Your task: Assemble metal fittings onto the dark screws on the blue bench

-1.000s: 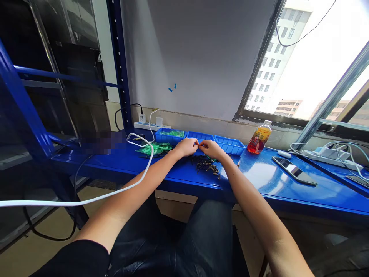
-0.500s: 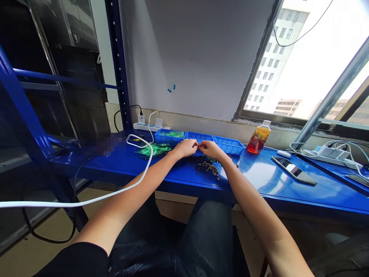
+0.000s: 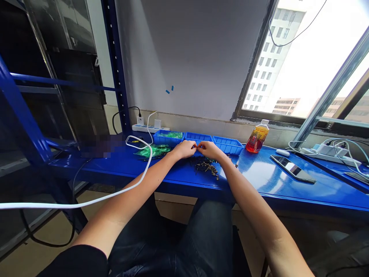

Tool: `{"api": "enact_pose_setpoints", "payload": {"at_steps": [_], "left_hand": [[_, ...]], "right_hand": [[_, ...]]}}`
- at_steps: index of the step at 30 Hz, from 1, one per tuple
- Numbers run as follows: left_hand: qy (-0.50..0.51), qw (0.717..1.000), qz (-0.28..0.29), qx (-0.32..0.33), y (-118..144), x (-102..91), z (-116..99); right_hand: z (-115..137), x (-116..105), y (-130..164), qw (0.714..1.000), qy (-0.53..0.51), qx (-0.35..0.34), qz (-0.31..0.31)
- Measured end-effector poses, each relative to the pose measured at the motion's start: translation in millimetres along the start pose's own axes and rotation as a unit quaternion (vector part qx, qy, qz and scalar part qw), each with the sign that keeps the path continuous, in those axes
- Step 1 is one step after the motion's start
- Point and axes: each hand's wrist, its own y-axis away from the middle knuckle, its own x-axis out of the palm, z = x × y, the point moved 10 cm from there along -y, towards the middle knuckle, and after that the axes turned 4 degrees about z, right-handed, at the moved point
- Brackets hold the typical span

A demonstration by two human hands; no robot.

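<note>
My left hand [image 3: 186, 149] and my right hand [image 3: 209, 149] meet fingertip to fingertip over the blue table, just in front of the blue trays. Both are closed in a pinch; whatever sits between the fingertips is too small to make out. Below my right hand lies a loose pile of small dark and brass-coloured screw-like pieces [image 3: 206, 166]. Green plastic bags [image 3: 155, 150] rest left of my left hand, with dark bits by them. Behind the hands stand a left blue tray [image 3: 161, 139] holding green bags, a middle blue tray [image 3: 198, 137] and a right blue tray [image 3: 230, 146].
A drink bottle [image 3: 257, 137] with red liquid stands right of the trays. Farther right lie a phone [image 3: 292, 169] and a power strip [image 3: 331, 152] with cables. A white cable [image 3: 115, 195] crosses over my left forearm. Another power strip [image 3: 138, 127] sits against the wall.
The view has shifted slightly. My hands stay together at nearly the same spot, with only small finger movement. The pile, bags and trays look unchanged.
</note>
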Motion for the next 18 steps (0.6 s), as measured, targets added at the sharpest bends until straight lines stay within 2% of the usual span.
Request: {"api": "enact_pose_setpoints", "payload": {"at_steps": [18], "left_hand": [[0.009,1.0,-0.002,-0.001,1.5,-1.5,0.5]], "right_hand": [[-1.5,-0.4,0.3,1.0,-0.015,0.006,-0.001]]}}
